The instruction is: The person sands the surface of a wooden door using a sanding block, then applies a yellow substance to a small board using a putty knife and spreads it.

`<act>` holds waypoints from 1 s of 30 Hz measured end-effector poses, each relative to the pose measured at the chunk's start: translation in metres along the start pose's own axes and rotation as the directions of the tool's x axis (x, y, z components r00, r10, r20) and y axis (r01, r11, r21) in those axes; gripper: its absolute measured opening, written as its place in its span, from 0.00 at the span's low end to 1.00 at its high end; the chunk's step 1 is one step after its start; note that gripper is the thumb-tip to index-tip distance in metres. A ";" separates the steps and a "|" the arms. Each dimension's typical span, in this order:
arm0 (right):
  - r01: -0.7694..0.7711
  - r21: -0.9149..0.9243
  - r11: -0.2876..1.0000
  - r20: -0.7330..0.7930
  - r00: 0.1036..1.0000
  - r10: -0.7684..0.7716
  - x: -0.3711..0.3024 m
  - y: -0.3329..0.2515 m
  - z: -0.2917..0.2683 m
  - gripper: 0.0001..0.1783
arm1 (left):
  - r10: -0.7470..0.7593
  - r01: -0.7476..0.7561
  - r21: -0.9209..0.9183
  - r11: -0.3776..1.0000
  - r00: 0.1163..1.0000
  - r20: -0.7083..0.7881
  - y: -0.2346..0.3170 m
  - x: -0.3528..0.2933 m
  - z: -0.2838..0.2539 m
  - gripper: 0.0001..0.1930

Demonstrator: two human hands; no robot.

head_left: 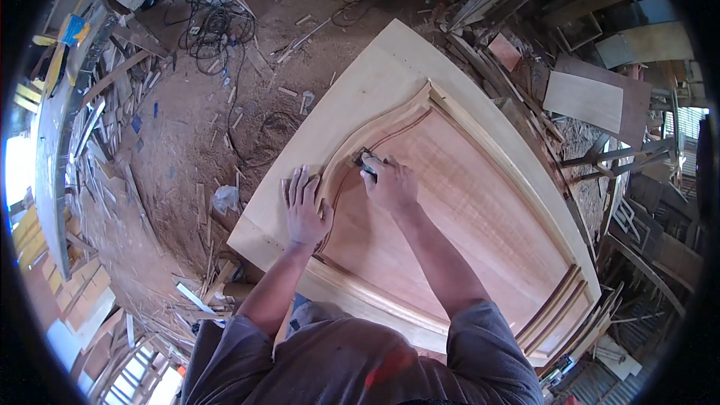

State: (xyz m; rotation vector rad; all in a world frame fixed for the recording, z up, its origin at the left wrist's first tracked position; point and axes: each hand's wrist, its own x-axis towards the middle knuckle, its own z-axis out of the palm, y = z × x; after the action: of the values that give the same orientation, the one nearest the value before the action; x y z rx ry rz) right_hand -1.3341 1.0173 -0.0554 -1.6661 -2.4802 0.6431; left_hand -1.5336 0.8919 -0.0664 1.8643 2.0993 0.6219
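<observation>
Pinching a small dark block [364, 160] between thumb and fingers, I'm holding my right hand [393, 184] over the upper left of the reddish inset panel [472, 195], just inside the curved moulding [375, 126]. I'm gripping the block low and close to its end, probably because the groove beside the moulding is leaving little room; whether it's a scraper, a sanding block or something else, I can't tell, as my own fingers are covering much of it. My left hand [304, 214] is lying on the pale frame [322, 131] with the fingers spread and the thumb standing apart toward the moulding — likely bracing the piece and taking some of my weight while I'm leaning in.

The whole panelled piece is lying face up in front of me, slanting from upper left to lower right, its near edge reaching my grey shirt [337, 360], so both hands are working within easy reach. What's supporting it underneath, I can't see. Beyond its far left edge, tangled black cable [214, 34] and a crumpled clear bag [226, 199] are lying on the brown floor [187, 150] — well apart from my hands.
</observation>
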 end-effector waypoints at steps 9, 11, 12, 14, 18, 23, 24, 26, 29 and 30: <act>0.014 0.165 0.986 -0.108 0.994 0.004 -0.004 0.003 0.022 0.20 | 0.020 -0.020 -0.004 1.000 1.000 0.014 0.004 0.005 -0.004 0.34; 0.064 0.284 0.957 -0.252 0.968 0.010 -0.007 0.009 0.030 0.20 | 0.025 -0.025 -0.012 1.000 1.000 0.014 0.006 0.004 -0.003 0.33; 0.067 0.287 0.956 -0.256 0.967 0.009 -0.007 0.008 0.028 0.20 | 0.017 -0.017 -0.009 1.000 1.000 0.015 0.004 0.002 -0.004 0.33; 0.054 0.480 0.875 -0.227 0.972 0.065 -0.006 0.010 0.023 0.20 | 0.010 -0.010 -0.011 1.000 1.000 0.010 0.003 -0.002 -0.002 0.33; -0.025 0.454 0.891 -0.217 0.966 0.138 -0.012 0.020 0.010 0.21 | -0.002 0.002 -0.023 1.000 1.000 0.001 0.004 0.000 -0.003 0.31; -0.068 0.135 0.988 -0.039 0.996 0.074 -0.008 0.000 -0.004 0.21 | -0.011 0.011 -0.018 1.000 1.000 0.006 0.003 0.000 -0.004 0.31; -0.069 0.133 0.989 -0.037 0.997 0.074 -0.006 -0.003 -0.003 0.21 | -0.009 0.009 -0.012 1.000 1.000 0.009 0.003 0.000 -0.003 0.31; -0.055 0.109 0.992 -0.026 0.998 0.058 -0.001 -0.008 -0.002 0.21 | -0.006 0.006 -0.008 1.000 1.000 0.007 0.001 -0.002 -0.002 0.31; -0.018 0.095 0.995 -0.045 0.999 0.022 0.001 -0.008 0.000 0.21 | 0.000 0.000 0.008 1.000 1.000 0.006 -0.001 -0.001 -0.002 0.31; -0.020 0.093 0.995 -0.044 0.999 0.024 0.001 -0.008 0.002 0.21 | 0.006 -0.006 0.018 1.000 1.000 0.010 0.000 -0.001 -0.002 0.31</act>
State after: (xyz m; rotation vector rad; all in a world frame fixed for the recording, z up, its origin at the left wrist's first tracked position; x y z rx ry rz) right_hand -1.3417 1.0150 -0.0541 -1.6576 -2.3664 0.7030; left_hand -1.5345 0.8904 -0.0651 1.8799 2.1002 0.5960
